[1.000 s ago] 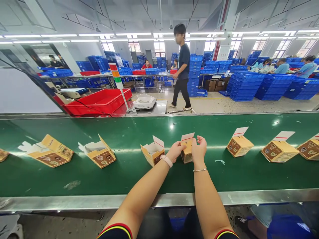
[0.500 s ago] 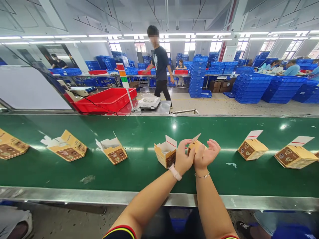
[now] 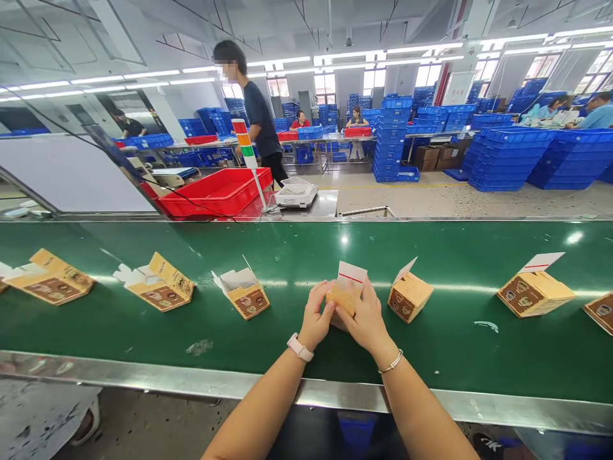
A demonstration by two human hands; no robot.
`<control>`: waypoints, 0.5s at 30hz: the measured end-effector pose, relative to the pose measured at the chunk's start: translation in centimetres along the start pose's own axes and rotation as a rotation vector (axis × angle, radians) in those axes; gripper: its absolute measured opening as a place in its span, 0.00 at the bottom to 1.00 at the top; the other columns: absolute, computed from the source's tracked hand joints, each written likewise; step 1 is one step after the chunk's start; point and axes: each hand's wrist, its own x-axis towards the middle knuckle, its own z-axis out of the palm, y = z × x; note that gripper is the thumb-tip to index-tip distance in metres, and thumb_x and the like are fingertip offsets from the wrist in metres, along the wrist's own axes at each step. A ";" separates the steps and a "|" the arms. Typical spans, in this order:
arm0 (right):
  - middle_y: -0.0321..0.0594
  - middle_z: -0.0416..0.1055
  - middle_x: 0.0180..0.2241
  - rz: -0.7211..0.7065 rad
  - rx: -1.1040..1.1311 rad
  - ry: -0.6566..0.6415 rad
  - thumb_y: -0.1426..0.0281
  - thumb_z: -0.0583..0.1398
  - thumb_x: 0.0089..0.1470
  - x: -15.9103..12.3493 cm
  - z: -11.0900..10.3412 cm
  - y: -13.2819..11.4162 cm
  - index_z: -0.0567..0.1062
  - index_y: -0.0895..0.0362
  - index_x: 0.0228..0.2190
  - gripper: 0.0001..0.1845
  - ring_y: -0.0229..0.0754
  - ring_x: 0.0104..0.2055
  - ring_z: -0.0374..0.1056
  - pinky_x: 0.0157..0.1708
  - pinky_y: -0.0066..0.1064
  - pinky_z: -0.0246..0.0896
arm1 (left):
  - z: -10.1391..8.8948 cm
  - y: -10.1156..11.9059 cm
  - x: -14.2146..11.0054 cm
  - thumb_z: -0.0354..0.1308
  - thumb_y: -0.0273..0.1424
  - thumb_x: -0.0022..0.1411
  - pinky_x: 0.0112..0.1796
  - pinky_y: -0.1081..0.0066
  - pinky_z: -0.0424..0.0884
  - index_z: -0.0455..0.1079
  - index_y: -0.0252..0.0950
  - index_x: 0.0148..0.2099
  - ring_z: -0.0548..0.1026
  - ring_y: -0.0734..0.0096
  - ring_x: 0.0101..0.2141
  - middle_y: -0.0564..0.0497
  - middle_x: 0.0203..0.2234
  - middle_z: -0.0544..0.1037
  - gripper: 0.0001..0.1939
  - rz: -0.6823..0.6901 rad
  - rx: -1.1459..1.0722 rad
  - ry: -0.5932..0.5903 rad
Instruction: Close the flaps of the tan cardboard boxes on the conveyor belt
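A small tan cardboard box (image 3: 343, 300) is clamped between your hands, which are close together over the green conveyor belt (image 3: 445, 364). Your left hand (image 3: 316, 316) grips the box's left side and your right hand (image 3: 366, 319) presses on its right side, while a white flap (image 3: 352, 271) with a red line stands up past your fingers. Just right of your right hand sits another box (image 3: 409, 295), its flap raised; left of your left hand, an open box (image 3: 246, 295) lies on the belt. Beyond your hands stand a red crate (image 3: 215, 193) and a weighing scale (image 3: 295, 193).
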 end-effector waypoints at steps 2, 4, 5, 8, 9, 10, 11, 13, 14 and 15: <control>0.49 0.55 0.62 0.039 0.084 0.003 0.53 0.58 0.56 0.4 -0.5 0.3 0.72 0.49 0.52 0.25 0.62 0.64 0.51 0.57 0.59 0.51 | 0.1 -0.1 0.1 0.51 0.52 0.61 0.57 0.50 0.59 0.72 0.40 0.50 0.66 0.51 0.56 0.42 0.49 0.75 0.25 0.092 0.067 -0.044; 0.48 0.59 0.59 0.055 0.240 0.010 0.52 0.55 0.58 0.8 -1.0 0.4 0.72 0.49 0.52 0.25 0.56 0.61 0.57 0.58 0.53 0.54 | 0.0 0.0 0.5 0.49 0.51 0.62 0.56 0.50 0.60 0.72 0.41 0.51 0.67 0.52 0.56 0.42 0.49 0.76 0.25 0.138 0.106 -0.079; 0.49 0.61 0.58 0.062 0.340 0.014 0.51 0.54 0.59 1.0 -1.2 0.4 0.70 0.51 0.53 0.26 0.53 0.59 0.60 0.58 0.51 0.55 | -0.1 0.0 0.7 0.48 0.51 0.63 0.55 0.51 0.61 0.71 0.41 0.52 0.67 0.52 0.55 0.42 0.48 0.76 0.25 0.155 0.127 -0.093; 0.50 0.66 0.54 0.072 0.636 0.013 0.47 0.53 0.58 1.5 -1.3 0.2 0.66 0.55 0.57 0.33 0.50 0.56 0.65 0.57 0.46 0.59 | -0.3 0.0 1.0 0.44 0.50 0.66 0.53 0.51 0.61 0.68 0.41 0.56 0.67 0.53 0.54 0.41 0.51 0.74 0.26 0.181 0.247 -0.153; 0.50 0.66 0.54 0.078 0.713 0.012 0.46 0.54 0.57 1.6 -1.3 0.2 0.66 0.55 0.57 0.35 0.49 0.55 0.65 0.57 0.45 0.60 | -0.2 0.1 0.9 0.42 0.49 0.67 0.53 0.51 0.61 0.66 0.41 0.58 0.66 0.53 0.55 0.40 0.53 0.73 0.27 0.183 0.305 -0.182; 0.49 0.67 0.54 0.096 0.778 0.013 0.45 0.55 0.56 1.7 -1.4 0.1 0.66 0.56 0.57 0.37 0.49 0.55 0.65 0.57 0.43 0.60 | -0.1 0.2 0.7 0.41 0.47 0.67 0.53 0.51 0.60 0.64 0.40 0.61 0.65 0.53 0.56 0.40 0.54 0.72 0.27 0.182 0.369 -0.213; 0.48 0.67 0.53 0.129 0.835 0.015 0.45 0.56 0.54 1.7 -1.5 0.2 0.66 0.55 0.57 0.38 0.49 0.55 0.66 0.56 0.42 0.61 | 0.1 0.5 0.6 0.40 0.46 0.68 0.52 0.51 0.60 0.62 0.40 0.62 0.64 0.53 0.57 0.40 0.56 0.70 0.27 0.177 0.437 -0.242; 0.46 0.69 0.53 0.218 0.931 0.026 0.46 0.59 0.53 1.9 -1.8 0.4 0.65 0.54 0.58 0.38 0.49 0.54 0.67 0.56 0.40 0.62 | 0.8 1.2 0.4 0.38 0.43 0.69 0.50 0.51 0.61 0.61 0.40 0.63 0.62 0.53 0.57 0.40 0.58 0.69 0.26 0.165 0.570 -0.279; 0.44 0.69 0.53 0.262 0.974 0.026 0.47 0.60 0.53 1.9 -2.1 0.6 0.64 0.53 0.59 0.38 0.49 0.54 0.67 0.55 0.39 0.63 | 1.1 1.6 0.4 0.38 0.41 0.70 0.49 0.52 0.61 0.61 0.40 0.63 0.62 0.53 0.57 0.41 0.58 0.68 0.25 0.160 0.631 -0.289; 0.43 0.70 0.53 0.295 1.012 0.014 0.48 0.61 0.52 2.0 -2.5 0.8 0.64 0.52 0.60 0.39 0.49 0.54 0.67 0.55 0.39 0.63 | 1.6 2.1 0.5 0.38 0.40 0.70 0.48 0.52 0.61 0.62 0.40 0.63 0.62 0.53 0.57 0.41 0.58 0.68 0.25 0.156 0.684 -0.295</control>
